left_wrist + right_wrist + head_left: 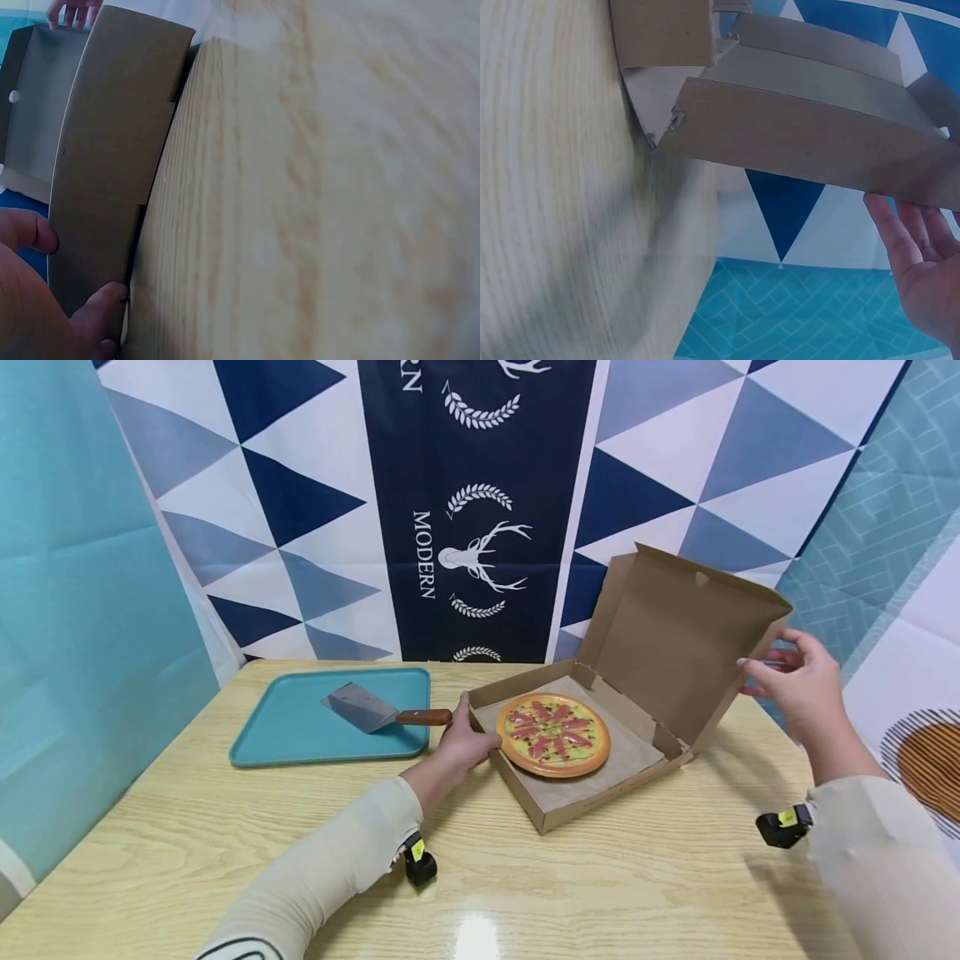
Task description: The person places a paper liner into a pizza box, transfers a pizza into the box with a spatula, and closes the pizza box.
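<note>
A cardboard pizza box stands on the table with its lid raised and tilted back. Inside, on brown paper, lies a round pizza with pinkish strips on top. My left hand grips the box's left side wall, thumb low on the front; the left wrist view shows thumb and finger at opposite edges of that wall. At the lid's right side is my right hand, thumb in front and fingers behind the edge. In the right wrist view its fingertips meet the lid's side flap.
Left of the box lies a teal tray. A pizza server with a metal blade and wooden handle rests across it, handle toward my left hand. Patterned cloth hangs behind the wooden table.
</note>
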Tool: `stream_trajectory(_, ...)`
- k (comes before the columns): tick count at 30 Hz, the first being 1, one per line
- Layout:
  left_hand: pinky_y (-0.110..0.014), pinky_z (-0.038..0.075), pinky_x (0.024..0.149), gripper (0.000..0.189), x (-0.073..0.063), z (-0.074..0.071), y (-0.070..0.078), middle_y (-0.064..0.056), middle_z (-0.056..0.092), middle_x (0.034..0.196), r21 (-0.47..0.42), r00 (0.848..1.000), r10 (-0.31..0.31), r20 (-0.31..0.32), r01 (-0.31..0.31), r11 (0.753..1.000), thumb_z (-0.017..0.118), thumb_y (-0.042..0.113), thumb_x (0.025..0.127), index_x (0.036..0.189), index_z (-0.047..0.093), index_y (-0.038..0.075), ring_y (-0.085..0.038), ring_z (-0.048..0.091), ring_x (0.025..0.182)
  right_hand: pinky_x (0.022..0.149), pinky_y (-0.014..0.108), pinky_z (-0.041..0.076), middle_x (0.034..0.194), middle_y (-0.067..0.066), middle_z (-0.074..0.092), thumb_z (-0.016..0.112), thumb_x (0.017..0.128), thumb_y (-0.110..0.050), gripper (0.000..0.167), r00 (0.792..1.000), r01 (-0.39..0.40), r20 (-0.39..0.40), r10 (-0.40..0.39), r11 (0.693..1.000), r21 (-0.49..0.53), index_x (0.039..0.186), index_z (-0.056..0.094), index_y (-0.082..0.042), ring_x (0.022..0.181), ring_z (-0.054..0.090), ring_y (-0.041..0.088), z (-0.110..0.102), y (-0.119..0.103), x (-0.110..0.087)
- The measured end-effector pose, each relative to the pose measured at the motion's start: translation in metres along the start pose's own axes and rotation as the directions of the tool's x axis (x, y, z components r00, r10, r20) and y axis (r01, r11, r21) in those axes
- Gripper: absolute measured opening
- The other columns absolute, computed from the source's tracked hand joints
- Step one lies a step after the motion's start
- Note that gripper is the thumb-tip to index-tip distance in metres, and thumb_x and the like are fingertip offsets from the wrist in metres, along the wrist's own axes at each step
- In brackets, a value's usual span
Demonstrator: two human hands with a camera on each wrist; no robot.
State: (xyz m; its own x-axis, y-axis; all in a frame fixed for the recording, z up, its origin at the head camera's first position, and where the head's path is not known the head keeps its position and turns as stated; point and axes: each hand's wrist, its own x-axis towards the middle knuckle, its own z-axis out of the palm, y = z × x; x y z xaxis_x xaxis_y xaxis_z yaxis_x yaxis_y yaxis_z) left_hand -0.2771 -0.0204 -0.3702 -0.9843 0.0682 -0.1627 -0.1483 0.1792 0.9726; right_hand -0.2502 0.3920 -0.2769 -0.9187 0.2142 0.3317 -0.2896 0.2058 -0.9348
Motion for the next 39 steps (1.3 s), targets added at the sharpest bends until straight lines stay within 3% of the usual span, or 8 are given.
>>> stream_trajectory(4,-0.025,0.049,0.061,0.113,0.001,0.001,0.001,-0.023,0.016,0.157,-0.003,1.0,-0.023,-0.002,0.023,1.0,0.072,0.001,0.078,0.158,-0.002,0.032,-0.022,0.055,0.092,0.055,0.025,0.057,0.099,-0.005,0.059,0.071,0.087,-0.002,0.057,0.999,-0.021,0.04,0.018,0.996,0.086,0.135,0.044,-0.017,0.078,0.066,0.003,-0.006,-0.001,0.004)
stream_trajectory(7,-0.023,0.048,0.056,0.122,0.003,0.001,0.002,-0.03,0.023,0.151,-0.021,0.998,-0.06,0.016,0.06,0.998,0.073,0.0,0.076,0.155,-0.013,0.035,-0.016,0.055,0.064,0.054,0.026,0.057,0.097,-0.008,0.063,0.072,0.087,-0.003,0.057,0.998,-0.043,0.058,0.037,0.993,0.107,0.135,0.043,-0.017,0.076,0.067,0.004,-0.01,-0.002,0.007)
stream_trajectory(11,-0.026,0.051,0.054,0.127,0.007,-0.002,0.005,-0.035,0.021,0.15,-0.057,0.991,-0.117,0.068,0.121,0.991,0.072,-0.004,0.076,0.152,-0.021,0.037,-0.014,0.052,0.051,0.053,0.027,0.057,0.093,-0.008,0.065,0.073,0.086,-0.001,0.051,0.997,-0.056,0.065,0.048,0.991,0.124,0.128,0.048,-0.018,0.075,0.067,0.005,-0.014,-0.001,0.011)
stream_trajectory(16,-0.032,0.057,0.06,0.123,0.012,-0.005,0.009,-0.028,0.004,0.155,-0.095,0.981,-0.16,0.106,0.17,0.981,0.071,-0.009,0.075,0.155,-0.014,0.032,-0.019,0.056,0.06,0.053,0.029,0.057,0.091,-0.005,0.065,0.07,0.086,0.004,0.049,0.996,-0.06,0.074,0.047,0.983,0.173,0.124,0.049,-0.017,0.074,0.067,0.007,-0.016,-0.001,0.013)
stream_trajectory(23,-0.035,0.058,0.065,0.119,0.01,-0.009,0.008,-0.026,0.011,0.153,-0.107,0.985,-0.149,0.083,0.157,0.982,0.075,-0.011,0.07,0.155,0.0,0.027,-0.025,0.063,0.083,0.055,0.027,0.057,0.094,-0.007,0.063,0.072,0.087,-0.003,0.063,0.994,-0.071,0.095,0.06,0.991,0.115,0.139,0.039,-0.015,0.077,0.066,0.006,-0.016,0.0,0.015)
stream_trajectory(31,-0.041,0.057,0.078,0.118,-0.005,-0.009,0.0,-0.022,0.034,0.146,0.022,1.0,-0.001,0.027,0.001,1.0,0.091,0.007,0.063,0.153,0.014,0.013,-0.032,0.058,0.112,0.057,0.024,0.057,0.099,-0.007,0.056,0.071,0.089,-0.01,0.085,0.995,-0.065,0.077,0.065,0.998,-0.003,0.156,0.019,-0.009,0.079,0.064,0.002,-0.015,0.0,0.021)
stream_trajectory(35,-0.046,0.046,0.099,0.117,-0.016,-0.006,-0.004,-0.02,0.043,0.14,0.11,0.998,0.063,-0.024,-0.06,0.992,0.093,0.014,0.06,0.151,0.02,0.009,-0.032,0.049,0.123,0.059,0.022,0.057,0.104,-0.006,0.052,0.07,0.09,-0.015,0.087,0.993,-0.076,0.082,0.081,0.995,-0.064,0.157,0.016,-0.01,0.082,0.062,-0.001,-0.013,0.0,0.025)
stream_trajectory(39,-0.047,0.037,0.107,0.121,-0.028,-0.001,-0.006,-0.023,0.041,0.143,0.217,0.993,0.087,-0.084,-0.067,0.974,0.095,0.021,0.058,0.152,0.019,0.006,-0.034,0.044,0.128,0.06,0.023,0.057,0.107,-0.003,0.049,0.069,0.091,-0.014,0.088,0.99,-0.1,0.096,0.105,0.994,-0.055,0.157,0.013,-0.009,0.082,0.062,-0.002,-0.012,0.0,0.029)
